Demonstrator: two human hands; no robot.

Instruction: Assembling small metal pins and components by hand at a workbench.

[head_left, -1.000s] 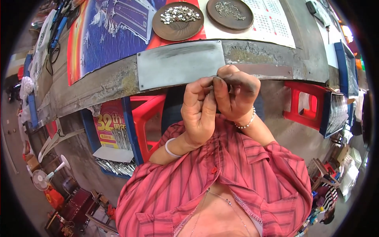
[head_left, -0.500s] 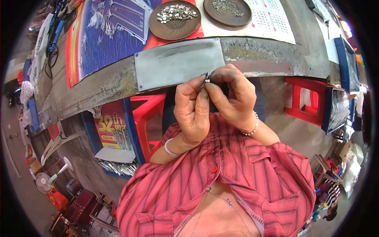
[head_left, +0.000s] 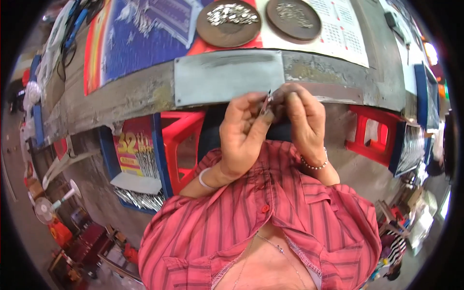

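My left hand (head_left: 245, 133) pinches a small slim metal piece (head_left: 265, 103) with a dark tip between thumb and fingers, just off the bench's near edge. Close beside it on the right is my right hand (head_left: 305, 113), its fingers curled together near the piece. Whatever those fingers hold, if anything, is hidden and slightly blurred. Beyond my hands lies a pale metal plate (head_left: 227, 77) fixed to the bench edge. Farther back, a round brown dish (head_left: 227, 36) holds many small shiny silver pieces. To its right, a second brown dish (head_left: 282, 29) contains thin small metal parts.
Small silver parts (head_left: 140, 19) lie on a blue printed sheet (head_left: 150, 53) at the back left. Below the bench, a blue box (head_left: 166, 159) of slim metal pieces stands by a red stool (head_left: 186, 130). Another red stool (head_left: 357, 130) and blue bin (head_left: 398, 145) are at right.
My hands have shifted slightly right in the picture. My right fingers have drawn a little away from the piece's tip, while my left hand keeps its pinch. The view has tilted slightly.
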